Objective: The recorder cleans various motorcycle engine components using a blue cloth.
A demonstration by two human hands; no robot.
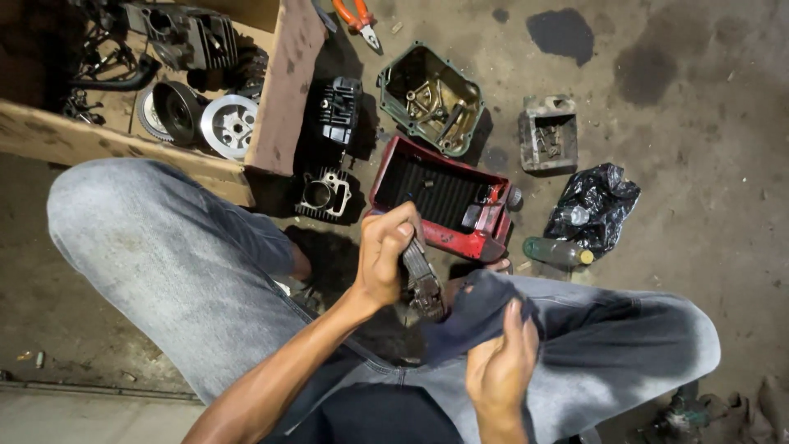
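A greasy metal engine part (424, 284), narrow and ribbed, stands roughly upright between the person's knees, its top end gripped inside the left hand (385, 253); the fingers curl tight around it and the thumb presses over the top, so most of the part hangs below the fist. Just right of it, the right hand (500, 362) pinches a dark blue rag (470, 311), thumb laid on top, the cloth draped up to touch the part's lower end. Beyond the hands on the oil-stained concrete floor (707, 164) sits a red metal tray (440, 199), with a finned cylinder block (323, 196) to its left, a green engine cover (431, 99) behind and a crumpled black plastic bag (593, 205) to its right.
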